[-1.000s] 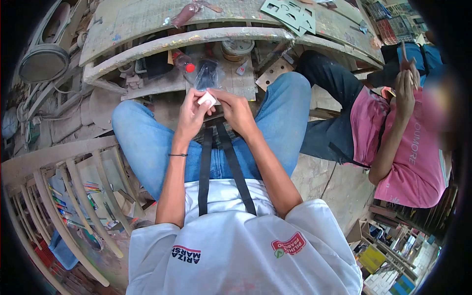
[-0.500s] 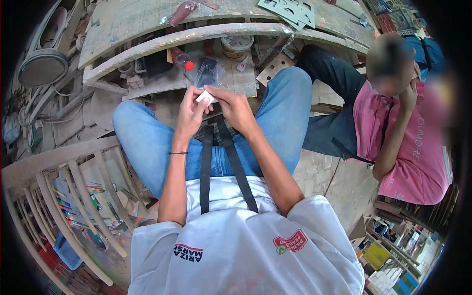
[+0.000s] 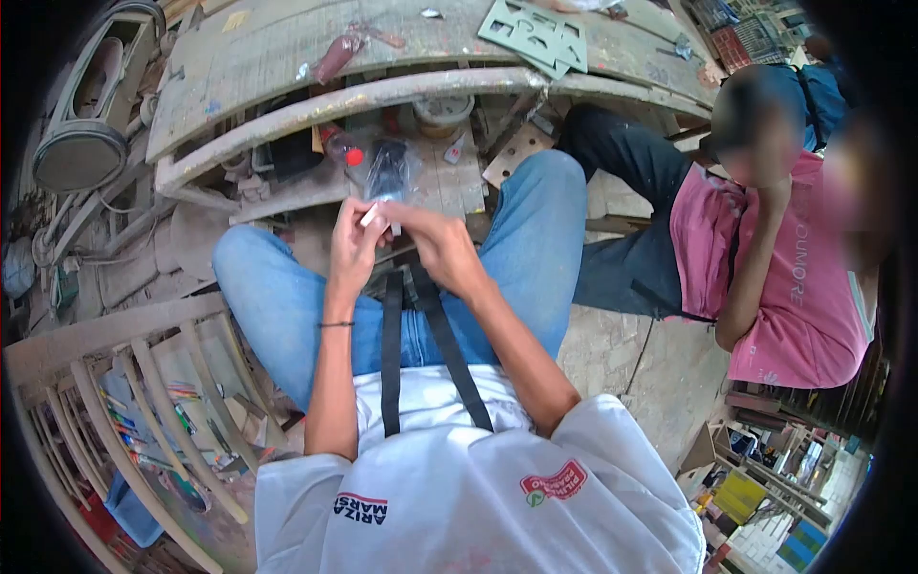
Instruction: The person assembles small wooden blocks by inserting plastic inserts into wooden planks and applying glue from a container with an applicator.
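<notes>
Between my knees, in the middle of the view, a small white piece (image 3: 371, 216) is pinched in the fingers of my left hand (image 3: 352, 247). My right hand (image 3: 442, 247) meets it from the other side, with its fingers bent round the piece and partly smeared by motion. Whether the right fingers grip the piece or something else is too small to tell. Just beyond the fingertips lies a clear plastic bag (image 3: 390, 170) with something dark inside.
A worn wooden table (image 3: 258, 57) spans the top, bearing a green stencil sheet (image 3: 535, 38) and a dark red bottle (image 3: 337, 57). Below are a red-capped bottle (image 3: 345, 149) and a tub (image 3: 444, 115). A person in pink (image 3: 794, 277) sits at right; a slatted bench (image 3: 153, 402) stands at left.
The camera view has shifted, so the scene sits lower. The white piece is turned and now shows a narrower side, and the fingers of my right hand reach further across it.
</notes>
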A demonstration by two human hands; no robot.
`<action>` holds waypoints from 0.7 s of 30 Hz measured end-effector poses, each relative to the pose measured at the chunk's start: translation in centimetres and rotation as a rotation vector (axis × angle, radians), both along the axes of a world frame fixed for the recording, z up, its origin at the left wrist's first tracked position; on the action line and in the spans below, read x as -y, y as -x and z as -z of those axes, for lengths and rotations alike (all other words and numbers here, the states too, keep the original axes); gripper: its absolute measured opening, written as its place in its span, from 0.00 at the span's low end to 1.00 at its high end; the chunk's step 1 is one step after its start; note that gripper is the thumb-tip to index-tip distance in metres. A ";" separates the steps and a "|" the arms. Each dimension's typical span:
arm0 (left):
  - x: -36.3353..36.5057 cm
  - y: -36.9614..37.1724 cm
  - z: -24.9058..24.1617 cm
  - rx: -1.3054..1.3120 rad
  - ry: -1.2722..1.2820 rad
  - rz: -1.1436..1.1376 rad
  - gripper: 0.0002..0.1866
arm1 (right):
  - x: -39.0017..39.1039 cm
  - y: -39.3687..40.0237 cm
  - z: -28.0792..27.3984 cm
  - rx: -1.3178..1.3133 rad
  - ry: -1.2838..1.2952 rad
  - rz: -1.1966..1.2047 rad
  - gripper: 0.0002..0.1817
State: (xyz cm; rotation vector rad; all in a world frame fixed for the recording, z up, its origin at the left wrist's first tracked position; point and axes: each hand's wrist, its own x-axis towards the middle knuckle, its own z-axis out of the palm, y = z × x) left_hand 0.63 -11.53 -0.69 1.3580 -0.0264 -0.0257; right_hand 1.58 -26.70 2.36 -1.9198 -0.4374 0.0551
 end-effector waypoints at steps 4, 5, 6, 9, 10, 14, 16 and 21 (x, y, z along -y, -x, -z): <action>0.1 0.0 0.7 0.015 0.008 0.000 0.07 | 0.0 -0.4 0.8 0.053 -0.007 0.006 0.19; 0.2 0.1 0.6 0.026 0.009 0.010 0.07 | 0.1 -0.4 0.5 -0.032 0.067 0.009 0.21; 0.1 0.1 0.4 0.013 0.012 -0.018 0.07 | 0.2 -0.2 -0.4 0.035 -0.003 -0.023 0.21; -0.3 -0.1 1.3 0.013 -0.020 -0.057 0.09 | -0.4 -0.3 1.9 0.154 -0.094 0.004 0.23; -0.1 0.1 1.7 0.032 -0.001 -0.069 0.08 | -0.4 -0.3 2.4 0.079 -0.006 0.012 0.23; -0.1 0.1 0.9 -0.002 -0.135 -0.132 0.11 | 0.1 0.7 1.1 0.131 -0.034 0.021 0.26; -0.2 -0.1 2.1 0.009 -0.024 -0.097 0.13 | -0.5 0.2 2.9 0.134 -0.034 0.040 0.24; -0.3 -0.2 2.2 0.016 0.005 -0.132 0.10 | -0.3 0.8 1.5 0.150 -0.132 0.013 0.23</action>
